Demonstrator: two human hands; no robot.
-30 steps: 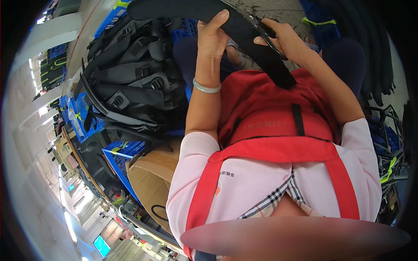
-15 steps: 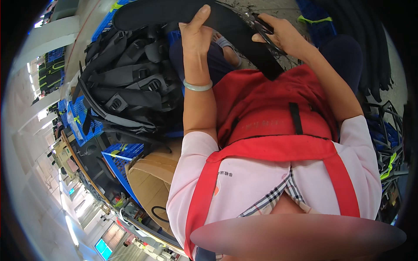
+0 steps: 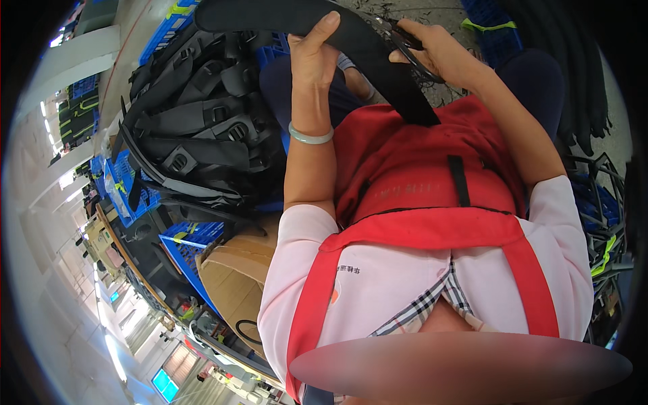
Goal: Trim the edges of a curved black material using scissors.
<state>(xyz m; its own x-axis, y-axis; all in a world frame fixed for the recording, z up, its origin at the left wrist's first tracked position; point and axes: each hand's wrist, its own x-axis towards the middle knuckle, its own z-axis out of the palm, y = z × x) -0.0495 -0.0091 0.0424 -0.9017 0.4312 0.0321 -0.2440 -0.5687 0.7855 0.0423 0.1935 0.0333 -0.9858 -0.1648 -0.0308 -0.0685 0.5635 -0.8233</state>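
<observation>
A long curved black padded strap [image 3: 368, 50] stretches across the top of the head view, its lower end resting over my red apron [image 3: 418, 152]. My left hand [image 3: 314, 54] grips it near the middle, thumb on top and the other fingers mostly hidden beneath. In my right hand [image 3: 439, 57] is a pair of scissors [image 3: 407, 48] with dark handles. The blades lie along the strap's right edge; whether they are apart is too small to tell.
Black straps with buckles [image 3: 209, 128] are heaped at the left, by blue crates [image 3: 192, 236] and a cardboard box [image 3: 233, 277]. More long black padded pieces [image 3: 563, 74] hang at the right, beside a blue crate [image 3: 489, 30]. Dark thread scraps litter the floor [image 3: 422, 10].
My left hand and the strap have shifted slightly to the right and down. The right hand with the scissors stays nearly in place at the strap's edge.
</observation>
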